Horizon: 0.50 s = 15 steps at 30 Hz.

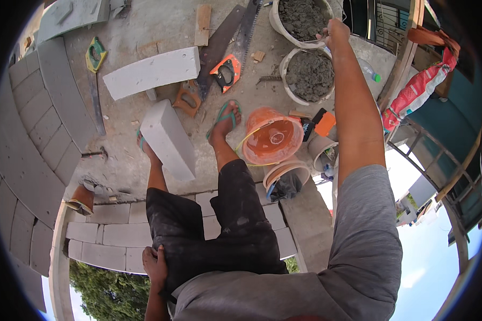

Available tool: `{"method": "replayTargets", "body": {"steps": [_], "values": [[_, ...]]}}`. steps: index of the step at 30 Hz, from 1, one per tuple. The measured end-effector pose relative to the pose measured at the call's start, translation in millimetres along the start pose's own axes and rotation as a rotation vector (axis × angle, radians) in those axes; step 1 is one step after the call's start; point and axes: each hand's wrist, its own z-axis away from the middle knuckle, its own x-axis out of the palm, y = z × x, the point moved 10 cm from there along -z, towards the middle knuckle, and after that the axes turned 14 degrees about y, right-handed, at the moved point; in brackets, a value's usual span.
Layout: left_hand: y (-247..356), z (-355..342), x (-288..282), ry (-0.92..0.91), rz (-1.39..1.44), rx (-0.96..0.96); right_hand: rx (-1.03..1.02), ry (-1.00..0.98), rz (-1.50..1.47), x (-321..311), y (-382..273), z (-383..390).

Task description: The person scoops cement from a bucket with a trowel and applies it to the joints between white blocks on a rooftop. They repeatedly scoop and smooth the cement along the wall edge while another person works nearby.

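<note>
My right arm reaches far forward, and my right hand (337,35) is closed at the rim of a white bucket (275,20) filled with wet grey mortar (304,18). Whether the fingers hold the rim or its handle is hard to tell. Just nearer stands a second white bucket (285,80), also full of mortar, beneath my forearm. My left hand (154,265) lies loosely against the thigh of my black shorts (182,241), its fingers out and nothing in them. A pale block (168,136) leans close to my feet.
Handsaws with orange handles (226,74) and a green-yellow handled saw (95,56) lie on the concrete floor. Another pale block (152,72) lies ahead. Right of my feet are an orange bucket (273,139) and a smaller bucket (286,172). Block walls (35,107) rise left and behind.
</note>
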Motion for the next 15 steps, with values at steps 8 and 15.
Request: {"method": "replayTargets", "body": {"steps": [8, 15], "values": [[2, -5, 2, -0.014, 0.008, -0.016, 0.017, -0.229, -0.096, 59, -3, 67], [2, -6, 2, 0.0, 0.01, -0.011, -0.979, -0.306, 0.919, -5, -41, 71]]}}
